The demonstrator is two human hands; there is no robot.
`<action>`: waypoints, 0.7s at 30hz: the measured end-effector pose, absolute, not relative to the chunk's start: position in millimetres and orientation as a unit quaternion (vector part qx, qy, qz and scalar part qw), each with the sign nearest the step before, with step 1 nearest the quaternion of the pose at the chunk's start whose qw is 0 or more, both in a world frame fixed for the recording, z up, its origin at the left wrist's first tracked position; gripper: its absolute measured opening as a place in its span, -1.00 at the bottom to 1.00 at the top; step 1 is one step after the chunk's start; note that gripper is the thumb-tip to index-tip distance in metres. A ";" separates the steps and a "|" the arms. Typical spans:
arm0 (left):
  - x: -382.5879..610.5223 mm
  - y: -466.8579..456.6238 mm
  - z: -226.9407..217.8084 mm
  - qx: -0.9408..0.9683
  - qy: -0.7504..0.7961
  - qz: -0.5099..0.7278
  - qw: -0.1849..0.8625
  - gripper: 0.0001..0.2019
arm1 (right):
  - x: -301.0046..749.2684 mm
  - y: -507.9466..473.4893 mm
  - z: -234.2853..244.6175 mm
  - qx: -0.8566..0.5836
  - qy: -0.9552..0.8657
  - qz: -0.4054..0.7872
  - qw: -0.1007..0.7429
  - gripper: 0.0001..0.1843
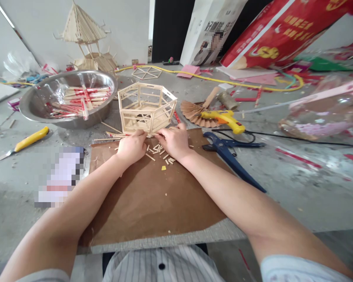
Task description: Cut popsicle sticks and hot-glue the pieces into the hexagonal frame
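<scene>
A hexagonal frame built of thin wooden sticks [149, 107], with railing-like sides, stands at the far edge of a brown sheet [153, 203]. At its near bottom edge, my left hand [132, 148] pinches from the left, fingers closed. From the other side, my right hand [175, 141] has thumb and fingers closed on the same lower edge. My fingers hide the exact point of contact. Short cut stick pieces [157, 149] lie scattered between the hands. Longer loose sticks [110, 137] lie beyond my left hand.
To the left are a steel bowl [26, 107] of red-banded sticks, a yellow utility knife [32, 139] and a blurred phone [61, 176]. To the right lie a yellow glue gun [226, 119], its cord, and blue cutters [229, 150]. A stick pavilion [84, 31] stands behind.
</scene>
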State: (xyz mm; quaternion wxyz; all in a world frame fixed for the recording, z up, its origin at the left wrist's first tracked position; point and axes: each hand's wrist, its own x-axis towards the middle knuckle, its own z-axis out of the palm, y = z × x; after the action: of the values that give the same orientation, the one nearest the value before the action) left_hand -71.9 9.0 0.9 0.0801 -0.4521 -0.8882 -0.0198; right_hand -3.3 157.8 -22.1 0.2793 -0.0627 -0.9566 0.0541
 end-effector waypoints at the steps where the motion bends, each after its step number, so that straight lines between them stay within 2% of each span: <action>1: -71.8 9.0 1.0 -0.452 -0.888 -0.020 0.080 -0.62 | -3.4 157.9 -22.4 -0.062 -0.956 0.053 0.281 -0.52; 21: -70.4 8.4 2.3 -0.447 -0.892 -0.013 0.062 -0.62 | -1.3 157.9 -23.3 -0.048 -0.951 0.054 0.302 -0.48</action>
State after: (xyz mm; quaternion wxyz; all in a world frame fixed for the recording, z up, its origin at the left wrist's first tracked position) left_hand -70.4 8.4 2.3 0.0619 -0.4466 -0.8925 -0.0135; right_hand -1.3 157.9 -23.3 0.3019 -0.0480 -0.9506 0.0535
